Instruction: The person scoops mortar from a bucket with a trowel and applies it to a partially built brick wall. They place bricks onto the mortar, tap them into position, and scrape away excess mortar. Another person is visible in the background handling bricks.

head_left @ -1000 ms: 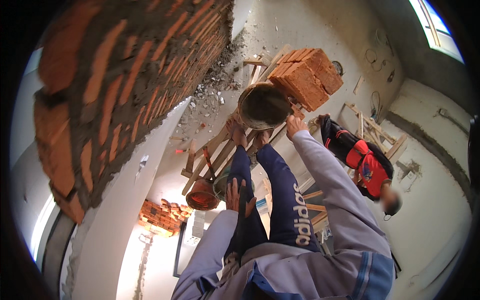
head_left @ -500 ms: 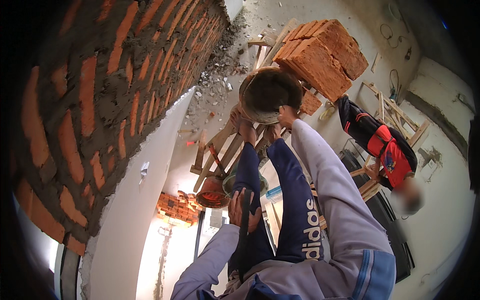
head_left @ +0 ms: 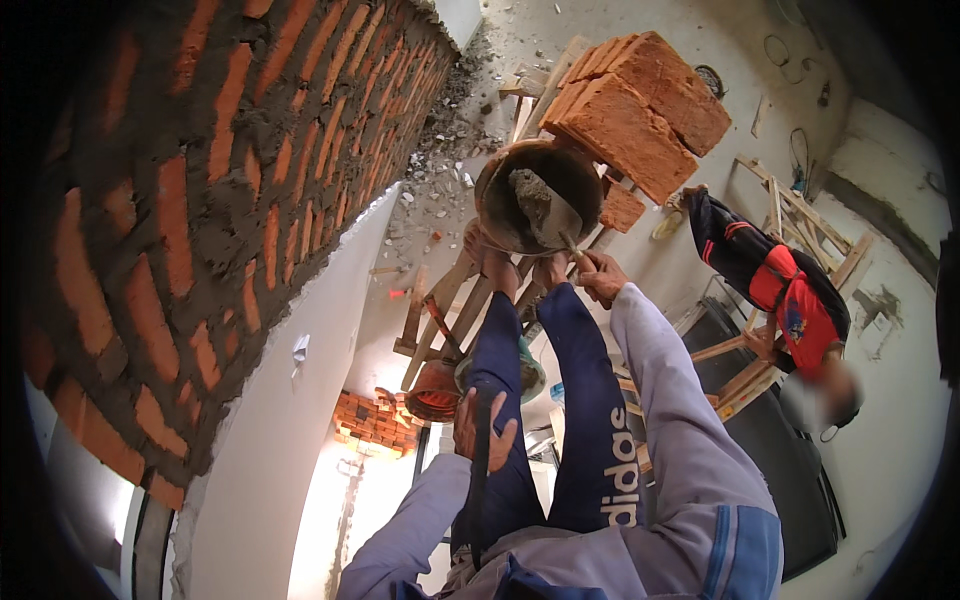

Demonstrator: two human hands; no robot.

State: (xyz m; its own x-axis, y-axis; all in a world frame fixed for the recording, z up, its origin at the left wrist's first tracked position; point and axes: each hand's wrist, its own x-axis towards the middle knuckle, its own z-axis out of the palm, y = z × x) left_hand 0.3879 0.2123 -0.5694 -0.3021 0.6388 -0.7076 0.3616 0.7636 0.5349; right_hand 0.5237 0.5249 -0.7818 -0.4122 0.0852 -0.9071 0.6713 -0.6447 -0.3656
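A trowel with a lump of grey mortar on its blade is gripped by the handle in my right hand. Its blade lies over the mouth of a dark round bucket, which stands beyond my bare feet. My left hand rests on my left leg with its fingers apart, holding nothing. A dark strap hangs across part of that hand.
A brick wall with mortar joints rises at my left. Stacked bricks stand beyond the bucket. Beneath my feet are wooden planks, with an orange bucket lower down. At right, another person is near wooden trestles.
My right hand has drawn back toward me from the bucket's rim, and the trowel with mortar now shows over the bucket. My left hand stays on my leg.
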